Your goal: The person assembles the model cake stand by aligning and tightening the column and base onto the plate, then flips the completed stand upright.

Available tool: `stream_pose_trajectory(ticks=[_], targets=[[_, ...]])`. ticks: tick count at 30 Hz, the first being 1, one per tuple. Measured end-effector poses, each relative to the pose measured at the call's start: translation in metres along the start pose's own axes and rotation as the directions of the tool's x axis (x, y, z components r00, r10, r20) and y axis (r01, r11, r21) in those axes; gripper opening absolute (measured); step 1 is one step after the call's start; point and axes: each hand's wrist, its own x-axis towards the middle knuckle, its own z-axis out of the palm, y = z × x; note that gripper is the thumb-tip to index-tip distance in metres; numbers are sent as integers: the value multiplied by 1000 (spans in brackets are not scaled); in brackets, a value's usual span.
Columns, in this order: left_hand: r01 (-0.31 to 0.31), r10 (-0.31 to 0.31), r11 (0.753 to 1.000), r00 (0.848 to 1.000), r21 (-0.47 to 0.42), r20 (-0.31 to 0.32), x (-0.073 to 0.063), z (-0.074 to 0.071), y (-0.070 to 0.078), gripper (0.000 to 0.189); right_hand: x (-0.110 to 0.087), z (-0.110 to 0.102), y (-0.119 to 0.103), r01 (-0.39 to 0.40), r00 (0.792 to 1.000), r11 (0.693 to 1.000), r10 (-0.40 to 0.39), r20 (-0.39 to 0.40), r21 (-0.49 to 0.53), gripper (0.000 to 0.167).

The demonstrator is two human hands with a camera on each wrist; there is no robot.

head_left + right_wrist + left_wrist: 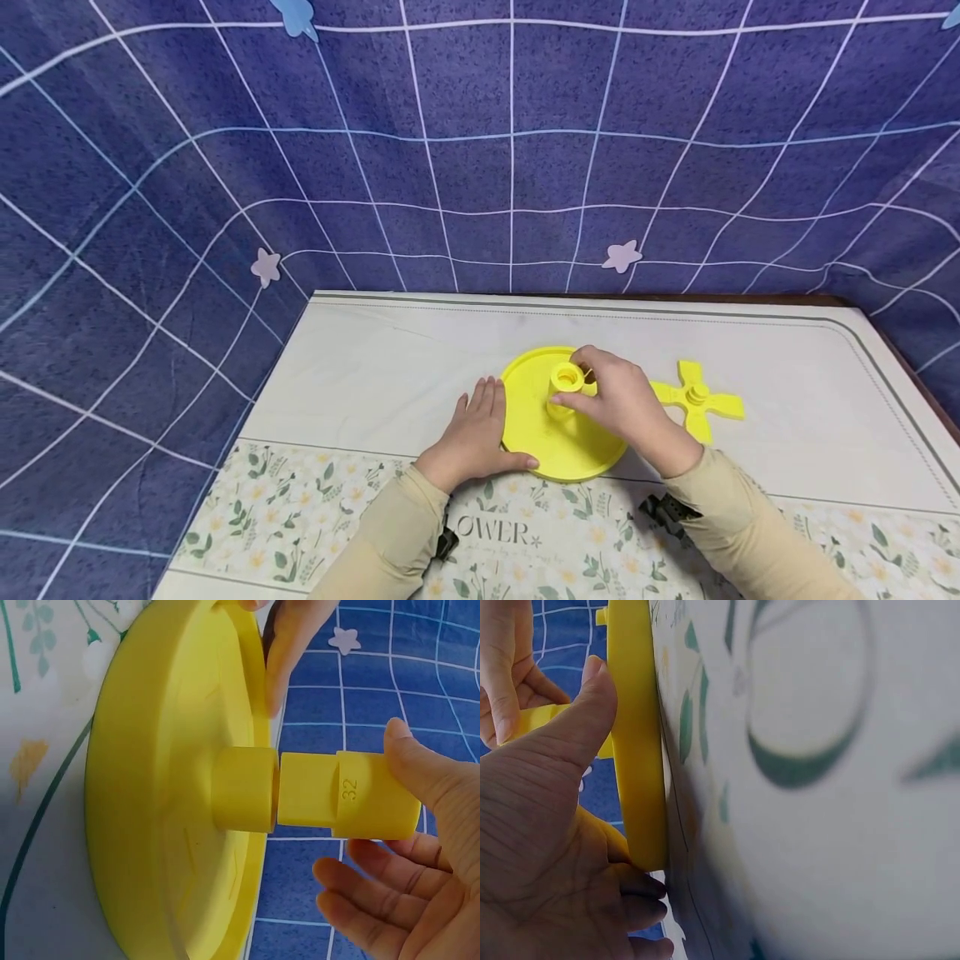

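Observation:
A round yellow disc (525,433) with a raised rim lies on the table, and a short tube (244,787) stands up from its middle. My left hand (474,433) braces the disc's near left edge, fingers stretched along the rim and thumb (592,697) at its front. Between thumb and fingers, my right hand (618,396) grips a stepped yellow cylinder (360,795) marked 32. The cylinder's narrower end lines up with the tube, with a thin dark gap between the two in the right wrist view. Its other end shows a round hole in the head view.
Just right of the disc lies a yellow four-armed cross piece (697,395) with a round stud at its centre, partly behind my right hand. A floral cloth (322,492) covers the table's near part. Blue grid-patterned curtain (465,167) hangs behind and at the sides.

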Motion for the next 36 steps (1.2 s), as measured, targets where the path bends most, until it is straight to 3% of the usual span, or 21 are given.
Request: stream_pose_trajectory(ticks=[3, 7, 11, 14, 17, 22, 30, 36], targets=[[1, -1, 1000, 1000, 2, 6, 0, 0, 0, 125, -1, -4, 0, -27, 1000, 1000, 27, 13, 10, 56], [6, -5, 1000, 1000, -8, 19, -1, -1, 0, 125, 1, -13, 3, -20, 1000, 990, 18, 11, 138, 54], [10, -9, 1000, 1000, -12, 26, -2, -2, -1, 126, 1, -16, 9, 52, 994, 954, -77, 74, 297, 50], [11, -11, 1000, 1000, -11, 26, -2, -2, -3, 126, 1, -13, 13, 98, 977, 932, -156, 143, 350, 52], [14, -13, 1000, 1000, -16, 27, -3, -2, -3, 125, 2, -9, 15, 103, 966, 927, -179, 185, 362, 49], [21, -20, 999, 999, -25, 27, -5, -4, -3, 125, 3, -4, 13, 37, 978, 927, -110, 178, 372, 44], [25, -24, 999, 999, -35, 34, -4, -2, -2, 125, -2, 9, 10, -46, 998, 936, 31, 48, 350, 40], [16, -15, 999, 999, -46, 30, -1, 1, -1, 125, -6, 10, 8, -47, 999, 965, 47, 8, 256, 45]])
